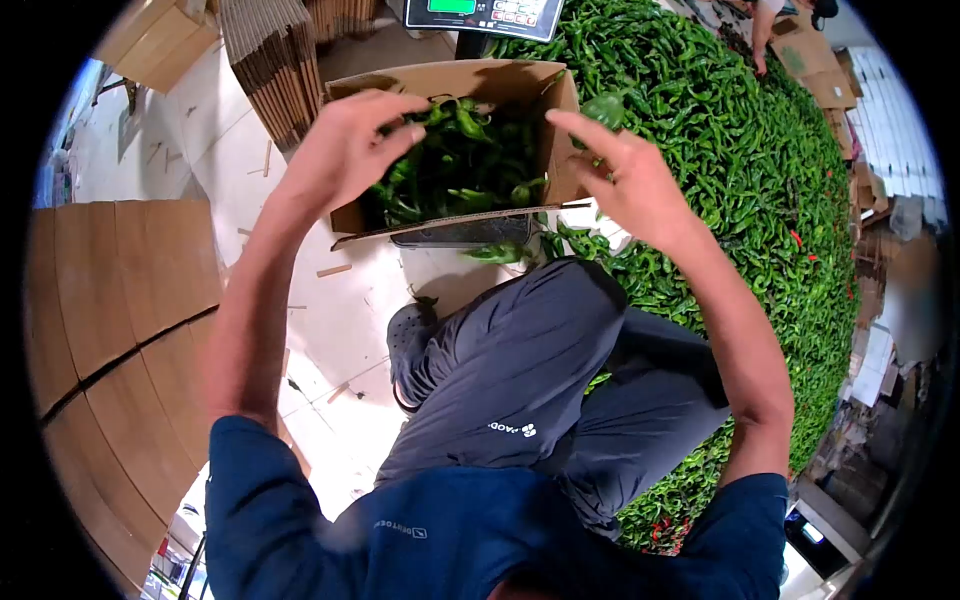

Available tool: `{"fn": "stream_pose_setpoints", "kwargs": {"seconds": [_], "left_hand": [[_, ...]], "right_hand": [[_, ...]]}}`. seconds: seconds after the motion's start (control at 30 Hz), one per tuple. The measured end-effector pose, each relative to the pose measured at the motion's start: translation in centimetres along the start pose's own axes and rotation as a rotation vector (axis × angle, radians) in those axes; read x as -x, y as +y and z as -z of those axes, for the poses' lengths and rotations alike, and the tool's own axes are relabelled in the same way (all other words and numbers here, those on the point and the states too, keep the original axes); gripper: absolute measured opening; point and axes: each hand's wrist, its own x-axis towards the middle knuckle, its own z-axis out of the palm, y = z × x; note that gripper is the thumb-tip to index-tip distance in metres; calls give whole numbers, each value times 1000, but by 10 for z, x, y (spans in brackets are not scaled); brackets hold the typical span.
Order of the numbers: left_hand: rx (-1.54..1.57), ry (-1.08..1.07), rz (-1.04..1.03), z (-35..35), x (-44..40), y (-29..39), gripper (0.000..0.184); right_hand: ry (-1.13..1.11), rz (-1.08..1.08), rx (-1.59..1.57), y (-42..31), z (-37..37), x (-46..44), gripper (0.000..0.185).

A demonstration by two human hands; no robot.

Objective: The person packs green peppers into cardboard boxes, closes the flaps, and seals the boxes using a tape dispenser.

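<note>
View: head, the only one.
Hands: two, bare and well apart; the left hand (362, 135) bends its open fingers over the box's left side, and the right hand (632, 180) is open by the right wall.
Box: one, stiff brown cardboard, four-sided, open on top (450, 72).
Peppers in box: green, shiny, long and bendy (470, 125); too many to count.
Big pepper: one, smooth and green, just beside the right hand (603, 110); I cannot tell if they touch.
Heap: shiny green peppers, with a few red ones (740, 170).
Scale: one green screen (450, 6).
Other person: one hand at the heap (760, 62).
</note>
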Motion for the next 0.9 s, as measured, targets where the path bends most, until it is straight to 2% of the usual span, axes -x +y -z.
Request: {"fn": "stream_pose_setpoints", "kwargs": {"seconds": [0.03,0.13,0.17,0.23,0.27,0.3,0.33,0.37,0.4,0.43,0.47,0.5,0.53,0.57,0.6,0.63,0.67,0.7,0.8,0.83,0.9], "left_hand": [[93,157,-74,-7,1,-17,25],[484,515,-3,-14,11,-12,26],[455,607,87,-16,19,-2,24],[500,519,94,-23,53,13,20],[623,382,141,-31,72,26,16],[572,193,-34,-44,86,27,15],[499,-56,-68,-56,92,33,17],[470,-275,-12,-78,93,37,22],[434,-399,24,-111,95,28,21],[414,-520,148,-149,99,6,23],[187,-593,135,-198,114,-35,35],[6,-544,354,-235,116,-46,50],[-101,-531,322,-274,125,-73,65],[-212,-490,231,-301,129,-85,64],[-322,-444,142,-324,132,-95,63],[-452,-462,11,-350,138,-110,62],[-579,-478,-121,-373,146,-125,61],[-705,-487,-251,-387,151,-133,61],[-679,-573,-308,-408,161,-136,52],[-619,-473,-324,-417,162,-142,45],[-606,-602,-175,-432,158,-144,43]], "right_hand": [[28,20,32,2,1,-3,65],[52,52,103,-2,6,-18,67],[21,41,111,-13,11,-23,67],[-19,65,141,-14,8,-30,64],[31,104,88,-8,6,-31,63],[80,141,36,1,7,-32,61],[118,124,31,12,11,-28,58],[157,108,24,23,15,-24,54],[137,-61,5,41,22,-15,51],[85,-172,-1,60,28,-6,53],[32,-291,-5,80,34,4,55],[-38,-390,-35,110,30,19,62],[-105,-488,-66,143,17,40,69],[-167,-505,23,169,0,65,89],[-227,-432,154,212,-31,99,104],[-397,-608,98,222,-44,120,114],[-460,-683,107,225,-64,140,120],[-513,-735,111,227,-84,155,121],[-706,-691,357,230,-145,191,129],[-713,-704,369,233,-157,198,129],[-674,-777,336,248,-173,210,128]]}}
